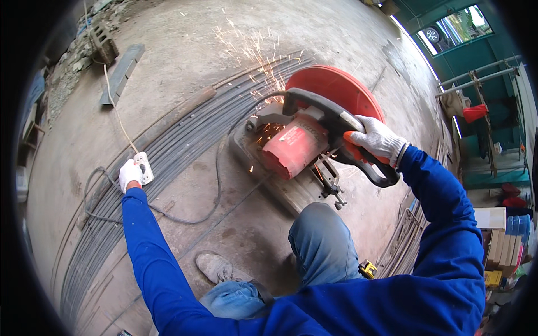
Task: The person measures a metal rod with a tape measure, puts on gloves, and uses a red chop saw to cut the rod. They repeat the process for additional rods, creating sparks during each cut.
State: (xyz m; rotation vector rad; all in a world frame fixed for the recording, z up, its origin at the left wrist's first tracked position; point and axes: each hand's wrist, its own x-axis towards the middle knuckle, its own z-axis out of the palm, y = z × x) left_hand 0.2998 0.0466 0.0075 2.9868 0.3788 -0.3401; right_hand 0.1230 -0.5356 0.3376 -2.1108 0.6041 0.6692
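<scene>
My right hand (380,139), in a white glove with orange on it, is closed around the black handle (328,106) of a cut-off saw (294,147). The saw has a red motor, a round red blade guard (336,87) and a grey base standing on the floor. Sparks (260,59) spray from its far side. Out to the left, my gloved left hand (130,175) grips a white power strip (144,167) above a bundle of steel bars (174,145). A thin bar (232,208) runs from the saw's base toward the lower left.
A dark power cord (216,193) loops over the floor between strip and saw. A pale cord (112,98) leads up to a hollow block (104,45). Near it lies a grey metal channel (123,73). A yellow tape measure (367,269) shows by my knee; boxes (501,249) stand at right.
</scene>
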